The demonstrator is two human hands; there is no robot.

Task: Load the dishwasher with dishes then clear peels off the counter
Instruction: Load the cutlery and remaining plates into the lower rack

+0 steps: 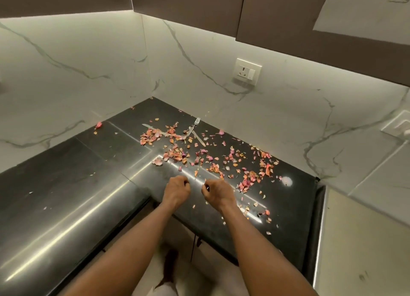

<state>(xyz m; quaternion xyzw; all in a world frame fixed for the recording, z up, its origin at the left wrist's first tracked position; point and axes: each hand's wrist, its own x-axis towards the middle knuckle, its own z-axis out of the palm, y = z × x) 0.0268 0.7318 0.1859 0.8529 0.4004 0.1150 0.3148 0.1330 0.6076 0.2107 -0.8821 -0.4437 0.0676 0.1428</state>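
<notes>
Both hands (177, 189) fingers curled | fork (193, 127) tines toward wall | peels (175, 154) scattered

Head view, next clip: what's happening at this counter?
A person stands at a dark corner counter strewn with pink and orange peels. The left hand and right hand hover close together over its front edge, fingers curled; whether either holds a peel is unclear. A fork and a knife lie among the peels near the back wall. Most peels are not yet cleared.
</notes>
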